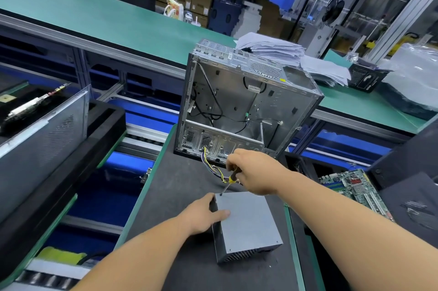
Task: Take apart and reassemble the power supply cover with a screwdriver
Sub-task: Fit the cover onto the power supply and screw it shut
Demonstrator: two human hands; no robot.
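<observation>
On the dark mat (180,184) at lower centre we count one power supply (246,224), our left hand (203,214) gripping its edge, one screwdriver (231,180) clasped in our right hand (253,172), tip at its far-left corner screw, and one open case (244,103) behind.

A single wide-angle view looks from the person's head forward and down onto the dark bench (180,196), close enough that both forearms reach in from 6 o'clock. The bench fills the near centre, and the room's far end bends away toward 12 o'clock.
</observation>
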